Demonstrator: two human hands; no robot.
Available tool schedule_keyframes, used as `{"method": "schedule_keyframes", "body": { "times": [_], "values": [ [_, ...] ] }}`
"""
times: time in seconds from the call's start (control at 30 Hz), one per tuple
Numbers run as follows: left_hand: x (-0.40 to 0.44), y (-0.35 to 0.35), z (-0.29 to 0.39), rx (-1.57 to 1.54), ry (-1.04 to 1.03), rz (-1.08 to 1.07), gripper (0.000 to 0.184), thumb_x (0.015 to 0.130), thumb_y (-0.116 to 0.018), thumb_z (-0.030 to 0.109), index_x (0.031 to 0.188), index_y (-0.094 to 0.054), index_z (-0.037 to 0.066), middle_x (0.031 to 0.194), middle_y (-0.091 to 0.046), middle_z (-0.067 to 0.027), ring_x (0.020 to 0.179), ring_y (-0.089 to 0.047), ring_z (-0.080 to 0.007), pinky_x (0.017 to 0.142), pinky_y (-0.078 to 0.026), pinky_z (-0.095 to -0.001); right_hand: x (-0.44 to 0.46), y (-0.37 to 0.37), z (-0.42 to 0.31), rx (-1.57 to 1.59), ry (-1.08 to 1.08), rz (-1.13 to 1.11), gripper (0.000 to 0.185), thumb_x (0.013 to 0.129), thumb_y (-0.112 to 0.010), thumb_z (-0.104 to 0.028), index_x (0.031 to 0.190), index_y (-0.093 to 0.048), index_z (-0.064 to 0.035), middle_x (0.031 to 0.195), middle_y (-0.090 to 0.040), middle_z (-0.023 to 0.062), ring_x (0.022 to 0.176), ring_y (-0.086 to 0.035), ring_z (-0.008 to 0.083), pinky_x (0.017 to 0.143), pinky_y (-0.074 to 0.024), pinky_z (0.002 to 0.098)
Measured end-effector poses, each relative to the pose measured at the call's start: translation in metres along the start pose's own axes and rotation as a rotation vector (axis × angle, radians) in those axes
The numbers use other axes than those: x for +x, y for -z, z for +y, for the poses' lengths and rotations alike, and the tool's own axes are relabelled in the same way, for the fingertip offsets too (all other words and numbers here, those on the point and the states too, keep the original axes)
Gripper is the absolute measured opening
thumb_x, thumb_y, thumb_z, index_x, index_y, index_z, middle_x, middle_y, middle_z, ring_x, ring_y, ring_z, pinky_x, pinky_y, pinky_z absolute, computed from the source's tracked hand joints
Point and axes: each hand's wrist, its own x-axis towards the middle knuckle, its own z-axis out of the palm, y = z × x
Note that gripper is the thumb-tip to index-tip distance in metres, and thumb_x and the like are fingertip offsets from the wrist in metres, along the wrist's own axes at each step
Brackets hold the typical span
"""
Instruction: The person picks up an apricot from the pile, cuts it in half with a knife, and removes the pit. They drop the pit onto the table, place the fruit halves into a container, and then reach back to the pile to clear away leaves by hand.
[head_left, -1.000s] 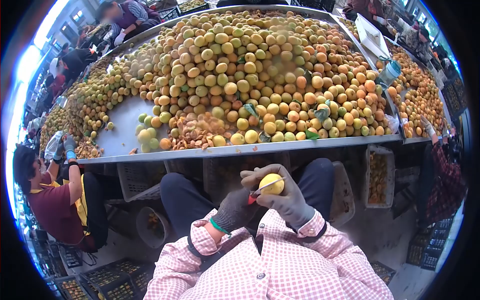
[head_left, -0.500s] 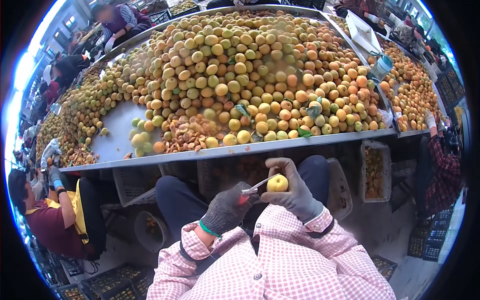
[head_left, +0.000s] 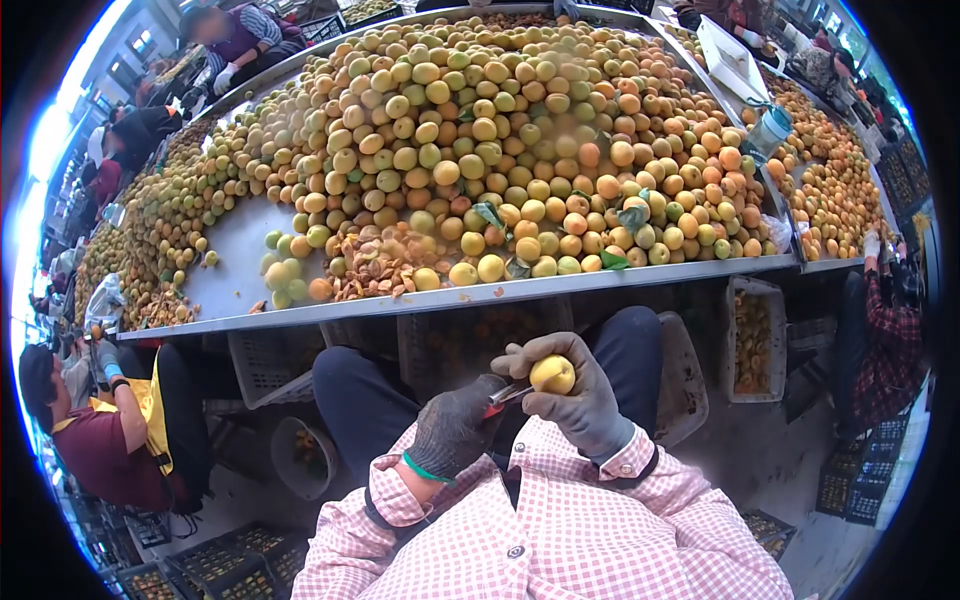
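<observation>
My left hand (head_left: 452, 424), in a dark knitted glove, is closed around the red handle of a small knife (head_left: 512, 393). The blade points right, toward a yellow apricot (head_left: 553, 374). Gripping that apricot, my right hand (head_left: 592, 405) wears a grey glove, with its fingers behind the fruit and the thumb below. The blade's tip is against or just beside the fruit; I cannot tell which. Both hands are above my lap, in front of the table edge. On the table beyond them lie a big heap of whole apricots (head_left: 440, 170) and a pile of split apricot pieces (head_left: 372, 268).
The metal table rim (head_left: 450, 298) crosses in front of my knees. Beneath it stand a crate (head_left: 262, 365), a grey tub (head_left: 683, 385) and a crate of fruit (head_left: 755, 340). A white bucket (head_left: 303, 460) is lower left. Co-workers sit at both sides and across the table.
My right hand has turned, tilting the apricot and bringing its fingers leftward behind it. The knife has dropped lower, and its blade now shows less.
</observation>
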Motion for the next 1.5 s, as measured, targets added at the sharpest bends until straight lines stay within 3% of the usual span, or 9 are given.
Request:
{"method": "schedule_keyframes", "body": {
  "times": [0.3,0.37,0.4,0.43,0.53,0.73,0.97,1.33,1.5],
  "values": [
    [0.010,-0.007,-0.011,0.055,-0.104,0.049,0.025,0.079,-0.062,0.014,0.104,-0.060,0.010,0.081,-0.064,-0.0157,0.074,-0.063,-0.0357,0.060,-0.050,-0.0438,0.008,-0.009,0.007,-0.358,0.155,-0.040,0.044,0.078,-0.073,-0.004,0.112,-0.044,-0.0058,0.110,-0.057,0.0083,0.114,-0.055,0.0198,0.103,-0.0379,0.0344],
    [0.015,-0.006,-0.015,0.089,-0.032,-0.004,0.024,0.080,-0.061,0.016,0.103,-0.059,0.009,0.080,-0.064,-0.0163,0.074,-0.063,-0.0359,0.060,-0.049,-0.0446,0.012,-0.006,0.003,-0.073,-0.064,0.003,0.047,0.077,-0.072,0.000,0.113,-0.042,-0.0056,0.107,-0.057,0.0062,0.115,-0.055,0.0226,0.108,-0.0327,0.0387],
    [0.018,-0.005,-0.016,0.121,0.042,-0.054,0.023,0.081,-0.060,0.019,0.102,-0.059,0.009,0.079,-0.064,-0.0168,0.074,-0.063,-0.0361,0.060,-0.049,-0.0453,0.015,-0.001,0.001,0.097,-0.167,0.047,0.052,0.076,-0.070,0.005,0.119,-0.042,-0.0046,0.120,-0.055,0.0110,0.110,-0.056,0.0181,0.092,-0.0472,0.0283],
    [0.021,-0.005,-0.017,0.122,0.046,-0.049,0.023,0.081,-0.060,0.019,0.102,-0.059,0.009,0.079,-0.064,-0.0168,0.074,-0.063,-0.0361,0.060,-0.049,-0.0453,0.016,0.003,-0.001,0.163,-0.236,0.084,0.051,0.079,-0.067,0.006,0.123,-0.041,-0.0029,0.121,-0.054,0.0106,0.118,-0.052,0.0224,0.103,-0.0393,0.0356],
    [0.031,-0.013,-0.020,0.129,0.097,-0.046,0.023,0.082,-0.059,0.022,0.100,-0.058,0.008,0.078,-0.064,-0.0179,0.074,-0.063,-0.0369,0.061,-0.049,-0.0469,0.024,0.019,0.018,-0.176,-0.134,0.147,0.051,0.079,-0.069,0.003,0.123,-0.043,-0.0027,0.126,-0.052,0.0115,0.115,-0.052,0.0180,0.088,-0.0495,0.0292],
    [0.027,-0.012,-0.012,0.050,0.070,-0.050,0.023,0.082,-0.059,0.019,0.102,-0.057,0.009,0.077,-0.064,-0.0187,0.073,-0.063,-0.0383,0.061,-0.049,-0.0480,0.018,0.008,0.018,0.303,-0.072,-0.015,0.048,0.085,-0.068,-0.029,0.121,-0.048,-0.0035,0.127,-0.054,0.0123,0.120,-0.047,0.0176,0.095,-0.0433,0.0292],
    [0.029,-0.004,-0.006,0.115,0.126,0.031,0.024,0.077,-0.061,0.012,0.101,-0.059,0.012,0.083,-0.064,-0.0178,0.078,-0.062,-0.0385,0.063,-0.050,-0.0453,0.022,0.003,0.015,0.037,0.017,0.199,0.064,0.078,-0.073,-0.037,0.125,-0.048,-0.0020,0.103,-0.062,0.0028,0.092,-0.054,0.0080,0.085,-0.0441,0.0236],
    [0.014,-0.016,-0.035,0.114,0.133,0.008,0.020,0.083,-0.060,0.020,0.098,-0.057,0.008,0.076,-0.063,-0.0200,0.073,-0.062,-0.0386,0.060,-0.049,-0.0468,0.023,0.017,0.037,0.732,-0.253,0.247,0.050,0.091,-0.054,-0.042,0.123,-0.051,-0.0043,0.100,-0.062,0.0080,0.069,-0.046,0.0096,0.065,-0.0377,0.0245],
    [0.006,-0.016,-0.028,-0.439,0.193,0.165,0.022,0.085,-0.062,0.015,0.104,-0.057,0.005,0.089,-0.063,-0.0151,0.083,-0.065,-0.0292,0.072,-0.050,-0.0365,0.021,0.037,0.027,0.748,-0.311,0.367,0.033,0.097,-0.044,-0.033,0.112,-0.055,-0.0060,0.093,-0.060,0.0089,0.061,-0.046,0.0126,0.055,-0.0379,0.0251]
  ]
}}
